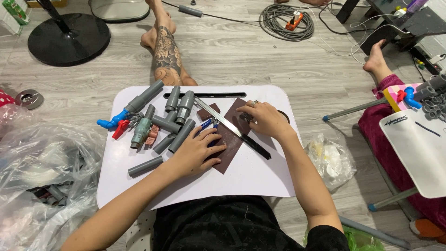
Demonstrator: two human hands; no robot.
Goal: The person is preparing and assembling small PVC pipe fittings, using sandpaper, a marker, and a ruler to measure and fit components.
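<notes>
A white lap table (251,179) stands over my legs. A dark brown sheet of sandpaper (231,139) lies on it, with my left hand (197,151) spread flat on its left part, fingers apart. My right hand (265,119) rests on the sheet's upper right, fingers curled over something small that I cannot make out. A long knife with a black handle (232,126) lies diagonally across the sheet between my hands. A blue pen (206,124) lies by my left fingertips. Several grey pipe pieces and fittings (173,123) are heaped to the left.
A blue pipe valve with a red handle (114,123) lies at the table's left. Clear plastic bags (42,162) lie on the floor to the left. A tattooed leg (166,53) of another person stretches beyond the table. Another small table (418,144) with pipes stands right. A coiled cable (285,22) lies far back.
</notes>
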